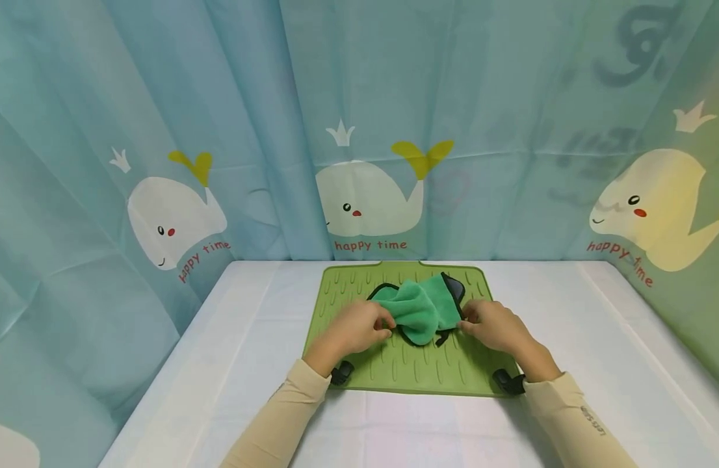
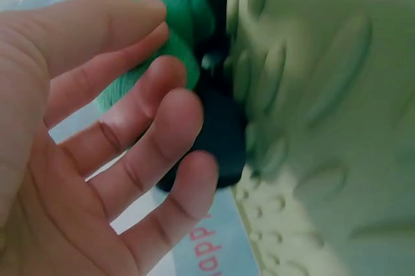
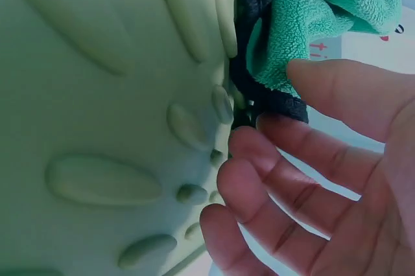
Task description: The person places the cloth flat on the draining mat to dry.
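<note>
A crumpled green terry cloth point(image 1: 415, 305) with black edging lies on the green ribbed mat point(image 1: 359, 370). A dark grey patch point(image 1: 456, 288) shows at its far right corner, and a short black strap point(image 1: 443, 338) sticks out toward the near side. My left hand point(image 1: 359, 328) is at the cloth's left part, thumb and index tips pinching it, the other fingers loosely bent. On the right, my right hand point(image 1: 495, 325) pinches the black-edged border point(image 3: 284, 102) between thumb and index finger. In the left wrist view a dark piece point(image 2: 220, 137) shows behind the left fingertips.
The mat lies on a white-covered table point(image 1: 219, 364). A blue-green curtain point(image 1: 482, 78) printed with whales hangs behind the table and along both sides. Black wrist devices point(image 1: 508, 381) sit under both wrists, over the mat's near corners.
</note>
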Demonstrator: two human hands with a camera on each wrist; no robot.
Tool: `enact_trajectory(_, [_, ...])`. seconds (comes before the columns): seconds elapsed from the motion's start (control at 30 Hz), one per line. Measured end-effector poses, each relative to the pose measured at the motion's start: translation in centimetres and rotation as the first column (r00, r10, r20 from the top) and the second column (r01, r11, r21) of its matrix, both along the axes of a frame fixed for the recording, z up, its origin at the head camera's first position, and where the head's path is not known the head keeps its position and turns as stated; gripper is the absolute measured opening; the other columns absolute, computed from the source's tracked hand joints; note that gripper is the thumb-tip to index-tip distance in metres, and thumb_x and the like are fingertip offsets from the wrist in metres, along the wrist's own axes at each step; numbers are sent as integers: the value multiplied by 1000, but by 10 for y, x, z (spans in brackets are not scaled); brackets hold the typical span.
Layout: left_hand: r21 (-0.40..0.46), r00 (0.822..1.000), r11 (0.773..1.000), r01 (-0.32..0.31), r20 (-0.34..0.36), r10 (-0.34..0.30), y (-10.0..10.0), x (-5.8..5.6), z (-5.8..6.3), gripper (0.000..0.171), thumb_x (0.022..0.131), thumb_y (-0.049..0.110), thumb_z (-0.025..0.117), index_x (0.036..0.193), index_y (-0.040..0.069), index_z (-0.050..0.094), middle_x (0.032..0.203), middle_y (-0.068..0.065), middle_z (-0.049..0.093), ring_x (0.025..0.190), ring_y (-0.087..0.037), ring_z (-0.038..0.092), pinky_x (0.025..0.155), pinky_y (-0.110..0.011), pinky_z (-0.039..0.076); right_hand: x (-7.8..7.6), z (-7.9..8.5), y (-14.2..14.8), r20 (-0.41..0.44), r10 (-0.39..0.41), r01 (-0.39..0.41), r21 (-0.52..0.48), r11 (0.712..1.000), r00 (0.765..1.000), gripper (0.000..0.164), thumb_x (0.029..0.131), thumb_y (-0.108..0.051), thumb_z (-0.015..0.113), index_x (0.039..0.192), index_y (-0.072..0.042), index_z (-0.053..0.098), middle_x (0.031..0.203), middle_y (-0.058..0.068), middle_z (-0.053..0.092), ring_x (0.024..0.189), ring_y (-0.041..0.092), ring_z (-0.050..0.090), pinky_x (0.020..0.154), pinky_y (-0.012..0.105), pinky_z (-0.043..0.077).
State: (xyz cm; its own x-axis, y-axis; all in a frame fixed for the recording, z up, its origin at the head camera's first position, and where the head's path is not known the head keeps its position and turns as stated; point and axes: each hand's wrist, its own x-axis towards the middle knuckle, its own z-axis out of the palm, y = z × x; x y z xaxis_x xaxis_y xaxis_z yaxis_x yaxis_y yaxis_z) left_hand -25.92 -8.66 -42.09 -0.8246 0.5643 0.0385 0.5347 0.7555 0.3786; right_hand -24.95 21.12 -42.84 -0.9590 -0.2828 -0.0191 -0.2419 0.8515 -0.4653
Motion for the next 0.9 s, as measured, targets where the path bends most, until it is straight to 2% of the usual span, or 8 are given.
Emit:
enact_trajectory(0.1, [-42, 1000, 999, -7, -21, 7, 8, 4, -3, 20, 94, 26, 76, 114, 22, 79, 76, 10, 66, 63, -2, 52, 56, -21, 42, 0, -2, -1, -6, 8, -8, -8, 1000, 1000, 20, 97, -21, 70, 107, -4, 71, 96, 7, 72, 79, 19, 65, 66, 39, 53])
enact_trajectory(0.2, [-97, 997, 995, -18, -70, 11, 15, 7, -4, 21, 93, 29, 77, 114, 26, 79, 84, 11, 72, 67, -3, 58, 55, -21, 43, -1, -1, -2, -8, 11, -11, -6, 1000, 1000, 18, 97, -20, 70, 106, -4, 72, 95, 6, 72, 78, 18, 65, 65, 38, 52])
enact_trajectory(0.37, [-146, 990, 989, -34, -138, 14, 25, 12, -6, 22, 92, 32, 78, 114, 30, 79, 112, 9, 77, 95, -15, 73, 65, -27, 55, -1, 0, -3, -21, 22, -22, -3, 1000, 1000, 19, 96, -19, 70, 106, -2, 72, 95, 7, 73, 80, 20, 66, 68, 41, 53])
enact_trajectory(0.43, [-148, 988, 988, -40, -156, 16, 29, 13, -8, 23, 92, 32, 78, 115, 31, 79, 114, 10, 77, 101, -18, 73, 71, -31, 58, -1, -1, -3, -27, 27, -27, -2, 1000, 999, 21, 96, -19, 70, 107, -1, 72, 96, 8, 73, 82, 22, 67, 70, 43, 54])
enact_trajectory(0.53, [-167, 983, 985, -53, -182, 22, 33, 12, -12, 24, 92, 32, 79, 115, 31, 79, 113, 11, 77, 101, -19, 74, 76, -34, 60, -2, -2, -3, -29, 29, -29, 0, 1000, 999, 22, 96, -19, 70, 108, -1, 72, 97, 9, 74, 85, 24, 68, 73, 45, 55])
enact_trajectory(0.7, [-220, 977, 973, -74, -210, 27, 40, 13, -15, 21, 92, 33, 78, 113, 33, 80, 111, 10, 78, 93, -18, 74, 71, -35, 60, -2, -1, -4, -30, 27, -27, -9, 1000, 999, 22, 96, -20, 70, 108, -2, 71, 97, 8, 74, 83, 22, 67, 71, 44, 54])
enact_trajectory(0.9, [-210, 965, 975, -74, -262, 17, 45, 12, -20, 8, 93, 29, 77, 98, 31, 83, 98, 11, 79, 82, -16, 74, 66, -30, 58, -2, 0, -5, -43, 22, -22, -10, 1000, 999, 22, 96, -20, 70, 108, -2, 72, 96, 7, 74, 84, 22, 67, 73, 44, 54])
